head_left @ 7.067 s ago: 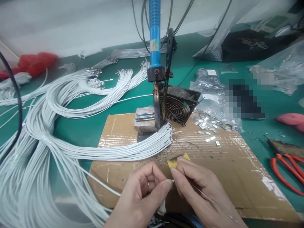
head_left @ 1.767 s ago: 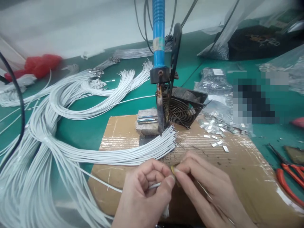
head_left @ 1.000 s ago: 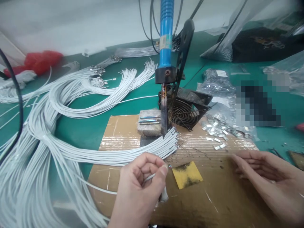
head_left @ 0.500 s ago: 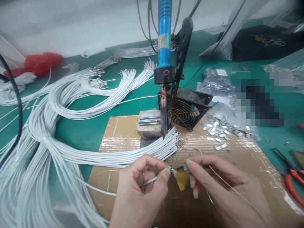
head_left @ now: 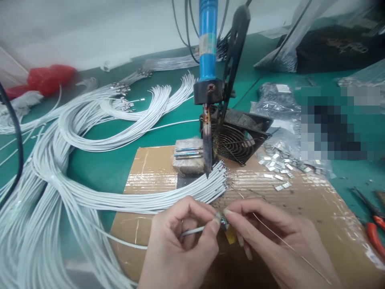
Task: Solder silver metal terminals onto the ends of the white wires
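My left hand [head_left: 185,241] is closed on a white cable [head_left: 192,231], its end pinched between thumb and forefinger. Close against it on the right, my right hand [head_left: 270,233] pinches a small connector part [head_left: 223,220], partly hidden by the fingertips. A thin solder wire [head_left: 288,243] runs across my right hand. Just below the fingertips shows a piece of yellow tape [head_left: 230,235]. Above both hands hangs a soldering iron [head_left: 207,140], its tip pointing down over a bundle of white cables [head_left: 180,196].
A cardboard sheet [head_left: 150,160] lies on the green table. Behind the iron stands a black fan [head_left: 237,140], with a block [head_left: 188,162] to its left. Small metal connectors [head_left: 279,164] are scattered at right, near red-handled pliers [head_left: 374,237]. Coiled white cables [head_left: 51,200] fill the left.
My right hand has moved left, bringing the small part up to the cable end at my left fingertips. Less of the yellow tape shows. The view has shifted slightly.
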### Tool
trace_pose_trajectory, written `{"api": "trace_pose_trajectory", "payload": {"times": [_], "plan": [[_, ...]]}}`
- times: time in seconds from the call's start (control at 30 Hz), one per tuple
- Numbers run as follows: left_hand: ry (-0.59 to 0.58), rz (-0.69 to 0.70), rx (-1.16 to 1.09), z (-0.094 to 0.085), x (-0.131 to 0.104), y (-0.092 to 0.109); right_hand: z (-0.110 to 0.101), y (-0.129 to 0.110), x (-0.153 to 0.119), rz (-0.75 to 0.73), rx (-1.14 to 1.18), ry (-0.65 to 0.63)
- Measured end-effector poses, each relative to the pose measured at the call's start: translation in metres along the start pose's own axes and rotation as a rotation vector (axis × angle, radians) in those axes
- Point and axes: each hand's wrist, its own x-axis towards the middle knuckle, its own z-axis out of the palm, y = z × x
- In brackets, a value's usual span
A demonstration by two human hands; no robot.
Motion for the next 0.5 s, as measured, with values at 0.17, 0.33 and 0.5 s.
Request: {"api": "trace_pose_trajectory", "payload": {"times": [0.17, 0.33, 0.5], "plan": [[-0.012, 0.003, -0.004, 0.000, 0.002, -0.001, -0.001, -0.003, 0.001, -0.026, -0.058, -0.038], [-0.001, 0.002, -0.017, 0.001, 0.003, -0.003, -0.004, 0.000, -0.003, -0.260, -0.254, 0.077], [0.029, -0.009, -0.062, 0.003, 0.006, -0.005, -0.003, 0.007, -0.014, -0.279, -0.375, 0.254]]}}
